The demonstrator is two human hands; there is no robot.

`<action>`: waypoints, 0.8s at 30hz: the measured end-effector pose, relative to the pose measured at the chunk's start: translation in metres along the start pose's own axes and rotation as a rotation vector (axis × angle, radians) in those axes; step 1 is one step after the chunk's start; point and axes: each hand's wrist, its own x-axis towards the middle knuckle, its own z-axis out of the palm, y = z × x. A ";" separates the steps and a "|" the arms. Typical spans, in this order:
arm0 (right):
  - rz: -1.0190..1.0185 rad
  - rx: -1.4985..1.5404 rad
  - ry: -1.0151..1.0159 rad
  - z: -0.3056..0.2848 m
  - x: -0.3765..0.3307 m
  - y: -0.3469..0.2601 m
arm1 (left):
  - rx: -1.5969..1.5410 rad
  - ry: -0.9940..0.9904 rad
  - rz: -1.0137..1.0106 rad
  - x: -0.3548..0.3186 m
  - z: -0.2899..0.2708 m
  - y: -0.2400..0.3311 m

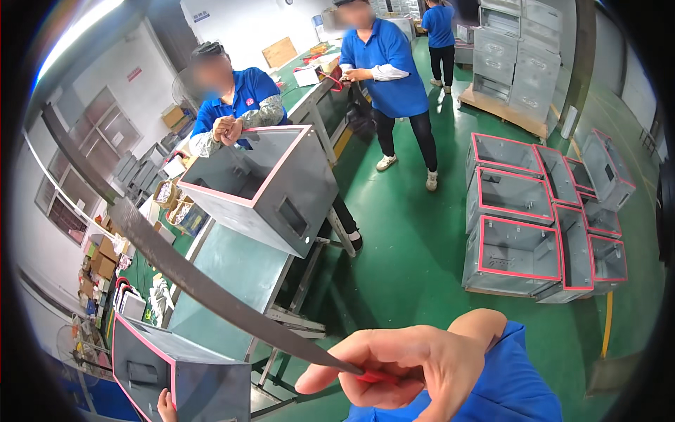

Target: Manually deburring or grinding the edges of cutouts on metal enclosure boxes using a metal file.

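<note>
Close in front, my right hand (429, 366) pinches the end of a long dark grey sealing strip (218, 295). A red piece (378, 376) shows at that end, between the fingers. From there the strip runs up to the far left, curving across the view. At the lower left stands a grey metal box (211, 387), its open rim edged in pink-red. My left hand (166, 406) has its fingertips against that rim; the rest of it is cut off by the frame's lower edge.
Another pink-edged box (295, 190) sits on the green-topped bench (232, 274); a co-worker (242, 105) leans on it. A second co-worker (383, 70) stands beyond. Several pink-edged boxes (517, 281) are grouped on the right floor. Stacked boxes (517, 63) stand on a pallet behind.
</note>
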 end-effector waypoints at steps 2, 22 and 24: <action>0.014 -0.021 0.017 0.003 0.002 -0.007 | -0.010 0.009 -0.011 -0.003 -0.001 -0.001; -0.650 -0.303 0.883 -0.127 0.085 -0.123 | -0.042 0.047 -0.022 0.005 -0.001 0.014; -0.544 -0.397 0.871 -0.105 0.079 -0.117 | -0.037 0.043 -0.028 0.003 -0.002 0.015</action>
